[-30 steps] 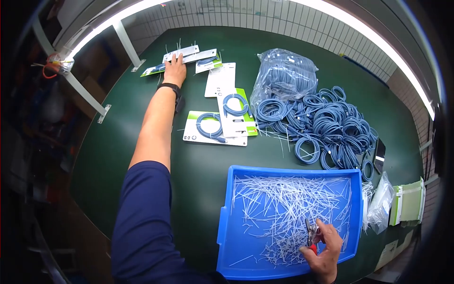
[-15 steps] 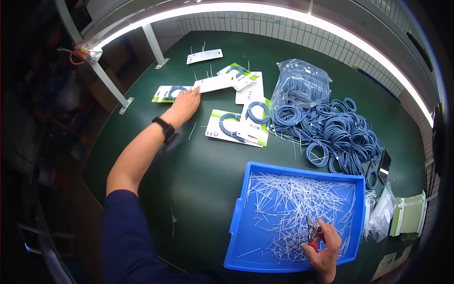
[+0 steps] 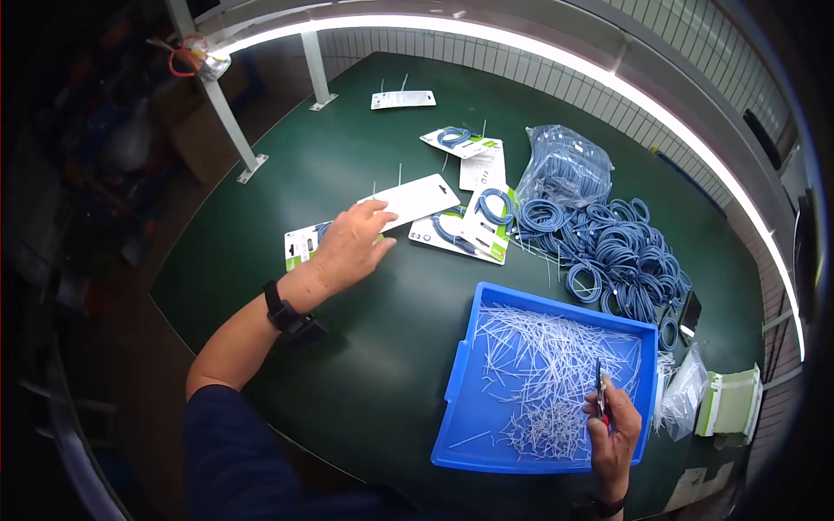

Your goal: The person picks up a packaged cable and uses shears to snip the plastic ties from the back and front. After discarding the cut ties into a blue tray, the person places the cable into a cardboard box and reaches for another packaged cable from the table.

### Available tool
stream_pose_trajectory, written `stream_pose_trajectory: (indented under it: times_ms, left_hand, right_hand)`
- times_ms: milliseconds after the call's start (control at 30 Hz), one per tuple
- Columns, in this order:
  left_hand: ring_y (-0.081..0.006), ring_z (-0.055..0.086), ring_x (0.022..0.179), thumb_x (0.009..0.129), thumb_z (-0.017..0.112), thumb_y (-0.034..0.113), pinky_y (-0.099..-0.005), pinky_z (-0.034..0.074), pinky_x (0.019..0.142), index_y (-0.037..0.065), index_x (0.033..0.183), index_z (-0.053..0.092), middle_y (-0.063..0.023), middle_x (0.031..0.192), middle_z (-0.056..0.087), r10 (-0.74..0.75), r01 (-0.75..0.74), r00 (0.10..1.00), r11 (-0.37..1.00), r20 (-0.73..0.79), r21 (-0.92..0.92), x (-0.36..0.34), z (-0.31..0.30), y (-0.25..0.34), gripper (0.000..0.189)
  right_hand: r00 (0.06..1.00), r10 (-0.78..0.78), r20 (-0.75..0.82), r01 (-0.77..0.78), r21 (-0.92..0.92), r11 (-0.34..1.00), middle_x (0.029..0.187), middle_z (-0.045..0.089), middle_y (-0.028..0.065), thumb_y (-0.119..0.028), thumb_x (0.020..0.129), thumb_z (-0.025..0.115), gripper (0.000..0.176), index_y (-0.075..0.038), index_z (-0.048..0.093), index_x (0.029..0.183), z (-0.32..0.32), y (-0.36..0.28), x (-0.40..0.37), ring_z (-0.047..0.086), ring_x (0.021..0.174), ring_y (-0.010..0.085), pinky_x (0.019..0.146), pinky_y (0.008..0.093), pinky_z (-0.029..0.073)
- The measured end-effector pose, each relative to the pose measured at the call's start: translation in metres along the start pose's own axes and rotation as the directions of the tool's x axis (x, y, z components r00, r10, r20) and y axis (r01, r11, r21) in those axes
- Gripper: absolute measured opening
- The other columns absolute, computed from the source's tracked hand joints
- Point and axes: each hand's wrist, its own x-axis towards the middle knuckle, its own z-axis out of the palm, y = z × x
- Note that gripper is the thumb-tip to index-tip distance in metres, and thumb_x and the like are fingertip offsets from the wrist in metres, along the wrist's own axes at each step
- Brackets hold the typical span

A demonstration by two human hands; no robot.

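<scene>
My left hand point(image 3: 347, 243) lies over two packaging cards, its fingers stretched out and its thumb apart. Its fingertips rest on a white card point(image 3: 419, 201), face down, with thin tie tails standing up behind it. Partly under the hand is another card point(image 3: 300, 247), white and green with a blue cable coil. My right hand point(image 3: 615, 430) is closed around red-handled snips point(image 3: 599, 391), blades pointing away from me. It hovers over a blue tray point(image 3: 460, 365) with many white cable tie clippings point(image 3: 556, 365) in it.
More carded cables point(image 3: 456, 239) lie beyond the tray. A heap of blue coiled cables point(image 3: 630, 252) and a plastic bag of coils point(image 3: 569, 165) are at the right. A lone card point(image 3: 403, 100) lies at the back. A phone point(image 3: 691, 314) and green-white cards point(image 3: 730, 404) line the right side.
My left hand has pulled the white card and the cable card beside it towards me. My right hand has turned the snips more upright over the tray. The view has shifted a little.
</scene>
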Motion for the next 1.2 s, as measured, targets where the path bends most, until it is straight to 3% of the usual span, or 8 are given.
stream_pose_trajectory:
  times_ms: [200,267,333,400,533,800,900,1200]
  left_hand:
    - [-0.0410,0.053,0.133,0.087,0.079,0.014,-0.0501,0.043,0.112,0.004,0.130,0.062,-0.0215,0.140,0.056,0.036,-0.034,0.999,0.997,-0.030,0.067,-0.044,0.004,-0.004,0.048]
    - [-0.0412,0.053,0.133,0.087,0.080,0.014,-0.0498,0.043,0.112,0.003,0.130,0.061,-0.0215,0.140,0.056,0.038,-0.031,0.997,0.994,-0.074,0.102,-0.055,0.005,-0.013,0.049]
    - [-0.0415,0.052,0.133,0.086,0.080,0.014,-0.0492,0.041,0.113,0.003,0.130,0.060,-0.0214,0.140,0.055,0.059,-0.034,0.989,0.983,-0.136,0.180,-0.064,0.006,-0.024,0.050]
    - [-0.0415,0.052,0.134,0.085,0.080,0.014,-0.0494,0.041,0.113,0.003,0.131,0.059,-0.0214,0.140,0.055,0.029,-0.008,0.990,0.988,-0.138,0.151,-0.072,0.008,-0.037,0.052]
    - [-0.0411,0.051,0.135,0.085,0.081,0.014,-0.0496,0.039,0.114,0.003,0.134,0.057,-0.0215,0.141,0.054,-0.052,0.061,0.993,0.995,-0.106,0.081,-0.080,0.010,-0.053,0.056]
    - [-0.0396,0.049,0.136,0.084,0.081,0.016,-0.0496,0.036,0.115,0.003,0.138,0.054,-0.0227,0.142,0.052,-0.099,0.103,0.994,0.991,-0.044,0.080,-0.079,0.007,-0.045,0.061]
    - [-0.0393,0.049,0.136,0.084,0.081,0.017,-0.0502,0.036,0.115,0.002,0.139,0.053,-0.0226,0.141,0.052,-0.097,0.100,0.995,0.989,-0.026,0.111,-0.078,0.008,-0.045,0.063]
    - [-0.0373,0.048,0.135,0.086,0.077,0.019,-0.0523,0.036,0.114,0.000,0.139,0.054,-0.0218,0.138,0.054,-0.134,0.132,0.991,0.982,0.005,0.137,-0.075,0.009,-0.044,0.061]
  right_hand:
    - [0.966,-0.132,0.224,0.154,-0.084,0.985,0.097,0.069,0.0129,-0.011,0.092,0.066,0.052,0.004,0.060,0.141,0.058,-0.074,0.104,0.066,0.085,0.0214,0.078,0.0324,0.054]
    - [0.909,-0.170,0.381,0.201,-0.043,0.979,0.086,0.066,0.0043,-0.025,0.100,0.055,0.038,0.004,0.066,0.123,0.101,-0.092,0.163,0.061,0.076,0.0111,0.069,0.0256,0.050]
    - [0.855,-0.110,0.507,0.207,-0.138,0.969,0.081,0.064,0.0084,-0.032,0.100,0.054,0.039,0.005,0.064,0.107,0.144,-0.087,0.236,0.061,0.071,0.0148,0.064,0.0305,0.049]
    - [0.855,-0.262,0.448,0.421,-0.302,0.856,0.075,0.060,0.0140,-0.036,0.099,0.056,0.043,0.007,0.063,0.097,0.193,-0.090,0.303,0.060,0.068,0.0218,0.064,0.0372,0.049]
    - [0.913,-0.305,0.270,0.405,-0.516,0.755,0.092,0.073,0.0310,-0.046,0.090,0.066,0.056,0.009,0.072,0.094,0.276,-0.104,0.392,0.072,0.091,0.0466,0.085,0.0500,0.056]
    - [0.932,-0.312,0.183,0.357,-0.597,0.718,0.100,0.074,0.0314,-0.045,0.084,0.074,0.054,0.006,0.075,0.103,0.361,-0.090,0.499,0.071,0.101,0.0468,0.092,0.0499,0.056]
    - [0.962,-0.241,0.125,0.262,-0.656,0.708,0.113,0.074,0.0294,-0.043,0.085,0.076,0.054,0.003,0.075,0.113,0.381,-0.094,0.519,0.070,0.110,0.0458,0.098,0.0496,0.056]
    - [0.985,-0.168,0.038,0.144,-0.715,0.684,0.120,0.073,0.0267,-0.046,0.085,0.076,0.056,0.002,0.076,0.115,0.422,-0.070,0.557,0.069,0.115,0.0443,0.099,0.0488,0.056]
